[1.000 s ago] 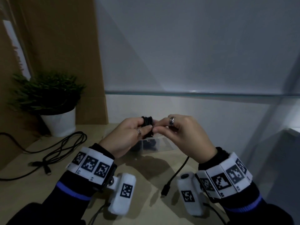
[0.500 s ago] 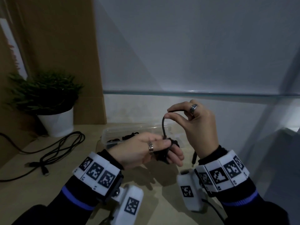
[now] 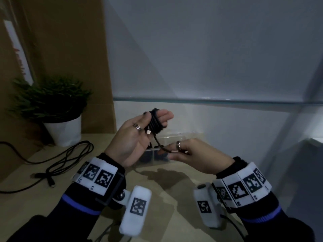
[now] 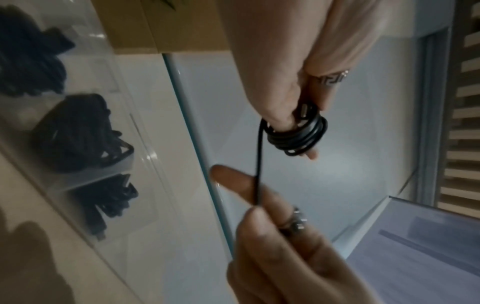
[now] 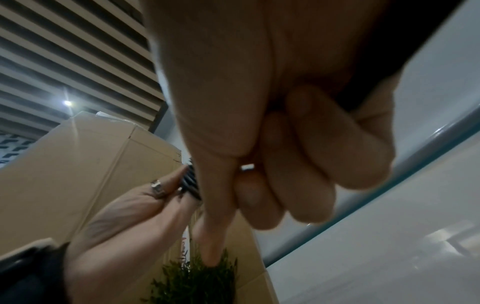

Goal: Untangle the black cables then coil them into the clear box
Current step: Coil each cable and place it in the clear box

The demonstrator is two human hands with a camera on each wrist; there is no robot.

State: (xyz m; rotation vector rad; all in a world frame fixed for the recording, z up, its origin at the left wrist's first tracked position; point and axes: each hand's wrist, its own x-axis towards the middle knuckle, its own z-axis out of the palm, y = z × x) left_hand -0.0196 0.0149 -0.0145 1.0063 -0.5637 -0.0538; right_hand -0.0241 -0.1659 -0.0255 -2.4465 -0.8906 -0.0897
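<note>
A black cable (image 3: 154, 122) is wound in several turns round the fingers of my left hand (image 3: 134, 137), which is raised palm up, its thumb against the coil (image 4: 298, 135). A silver plug end lies against the palm. The cable's free length runs down to my right hand (image 3: 176, 151), which pinches it between thumb and forefinger (image 4: 233, 181). The clear box (image 3: 185, 136) stands on the table just behind both hands. Its compartments hold coiled black cables (image 4: 78, 133).
More loose black cables (image 3: 66, 159) lie tangled on the wooden table (image 3: 26, 198) at the left. A potted plant (image 3: 52, 105) stands at the back left beside a cardboard box (image 3: 70, 49). A white wall and glass ledge (image 3: 209, 100) close the back.
My left hand has risen and turned palm up with the coil on its fingers. My right hand has dropped from above the coil to below it, still holding the free length.
</note>
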